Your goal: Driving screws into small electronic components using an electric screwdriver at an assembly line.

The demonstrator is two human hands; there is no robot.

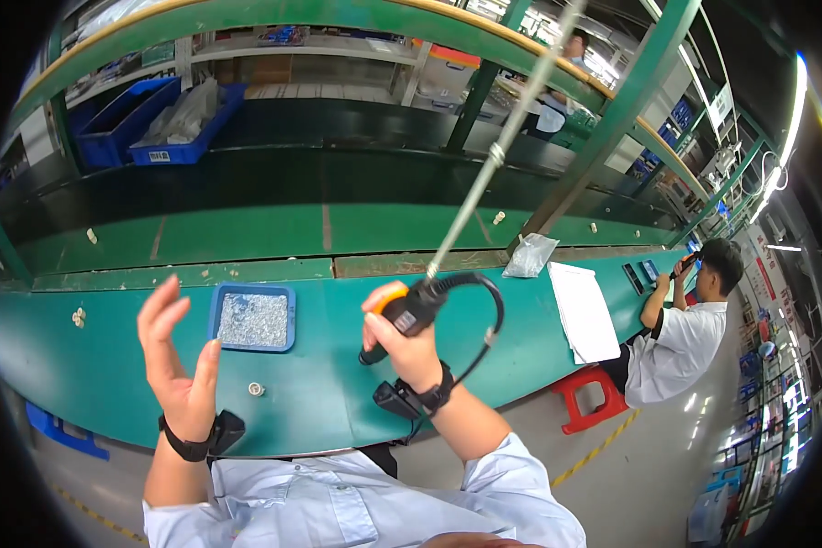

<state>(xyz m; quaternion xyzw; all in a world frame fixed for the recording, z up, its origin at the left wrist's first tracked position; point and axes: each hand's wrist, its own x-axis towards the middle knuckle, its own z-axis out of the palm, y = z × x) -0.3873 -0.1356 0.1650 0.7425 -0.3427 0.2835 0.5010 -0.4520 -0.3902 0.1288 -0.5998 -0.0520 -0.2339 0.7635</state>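
My right hand [411, 352] grips a black and orange electric screwdriver [409, 310] above the bench, its tip pointing down to the left. A pale cord runs up from the tool's top, and a black cable loops at its right. My left hand [178, 365] is raised with fingers apart, holding nothing. Right of it sits a blue tray [291, 320] filled with tiny silvery pieces [254, 321], too small to name for certain. A small round whitish part [256, 389] stands on the green bench between my hands. Both wrists wear black straps with small boxes.
More small whitish parts [79, 317] lie at the left. Papers [583, 313] and a plastic bag [531, 255] lie at the right, near a green post [612, 123]. A co-worker [676, 338] sits beyond a red stool [586, 402]. Blue bins [178, 146] stand on the far shelf.
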